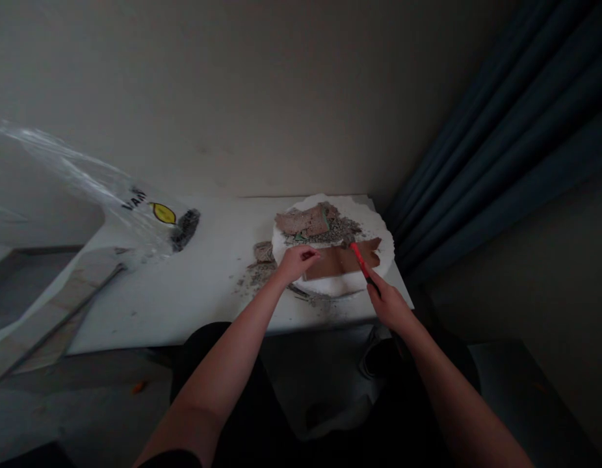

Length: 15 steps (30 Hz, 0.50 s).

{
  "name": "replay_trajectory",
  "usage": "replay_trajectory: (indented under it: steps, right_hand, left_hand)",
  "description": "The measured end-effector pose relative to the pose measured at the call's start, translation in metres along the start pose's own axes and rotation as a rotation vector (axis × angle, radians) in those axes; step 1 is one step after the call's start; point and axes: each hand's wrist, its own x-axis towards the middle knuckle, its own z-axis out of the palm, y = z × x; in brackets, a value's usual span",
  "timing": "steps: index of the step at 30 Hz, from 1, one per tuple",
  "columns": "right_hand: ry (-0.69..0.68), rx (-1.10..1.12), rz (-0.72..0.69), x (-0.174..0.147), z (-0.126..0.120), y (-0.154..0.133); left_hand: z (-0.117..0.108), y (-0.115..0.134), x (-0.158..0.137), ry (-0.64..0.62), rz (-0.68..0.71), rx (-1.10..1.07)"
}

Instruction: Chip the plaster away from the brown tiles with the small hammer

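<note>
My right hand point(389, 303) is wrapped round the black grip of a small hammer point(360, 259) with a red shaft. Its dark head is at the upper edge of a flat brown board point(337, 262), which has a jagged right end. By the board's left end is my left hand point(297, 262), its fingers closed in a pinch; what they hold, if anything, is too small to make out. Board and debris lie on a white, scallop-edged sheet point(385, 260). Behind the board, a broken brown slab point(303, 221) rests on a heap of grey crumbs point(340, 227).
A clear plastic bag point(135, 214) with a yellow print and dark contents stands at left on the white table point(218, 260). More grey rubble point(262, 255) lies left of the sheet. A wall rises behind the table, and a blue curtain point(500, 130) hangs at right.
</note>
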Motion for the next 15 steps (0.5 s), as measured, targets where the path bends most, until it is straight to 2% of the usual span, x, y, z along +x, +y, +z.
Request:
replay_trajectory:
  steps: [3,9,15]
  right_hand:
    - [-0.005,0.012,-0.002,0.0,-0.001,0.0]
    - [-0.013,0.022,-0.004,0.0,-0.001,0.003]
    - [-0.008,0.012,0.004,-0.001,-0.001,0.001]
  left_hand:
    - [0.011,-0.001,0.008,0.032,0.038,0.08]
    - [0.02,-0.009,0.012,0.045,-0.093,-0.017]
    - [0.022,-0.011,0.012,0.054,-0.101,0.004]
